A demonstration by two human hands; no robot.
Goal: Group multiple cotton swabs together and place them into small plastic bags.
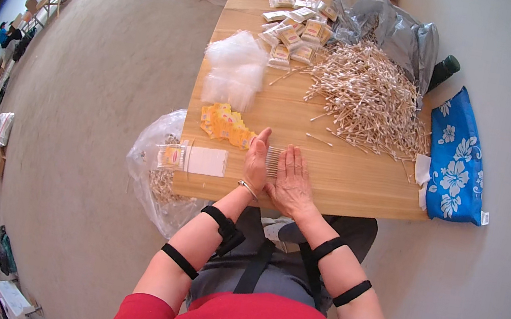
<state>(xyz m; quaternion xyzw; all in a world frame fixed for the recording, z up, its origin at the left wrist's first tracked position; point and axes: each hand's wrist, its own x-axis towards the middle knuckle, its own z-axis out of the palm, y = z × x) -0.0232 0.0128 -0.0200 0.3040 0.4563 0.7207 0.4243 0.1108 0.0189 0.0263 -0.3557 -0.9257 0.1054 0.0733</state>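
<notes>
Head view, looking down on a wooden table point(360, 185) at the near edge. Two bare hands, side by side. Left hand point(256, 163) set on its edge, palm turned inward, fingers straight and together, pressed against the left end of a small row of cotton swabs point(273, 160). Right hand point(293, 181) laid flat, palm down, fingers extended, covering the right part of the same row. Neither hand closed around anything; both open and pressing, swabs squared between them.

Row of swabs: one short batch, individual count not readable, lying flat on the table just beyond the near edge, directly ahead of the body. Sticks parallel, long axis running away from the person toward the far side of the table, tips pointing near and far.

Surroundings, counted: one large loose heap of swabs point(365, 100) to the far right; one stack of clear bags point(235, 70); one pile of yellow labels point(226, 123) just left of the left hand; one white card point(207, 160) near the table's edge; one cluster of filled packets point(295, 30) at the far end; one grey plastic sack point(394, 30); one blue flowered bag point(457, 157) on the floor at right.
</notes>
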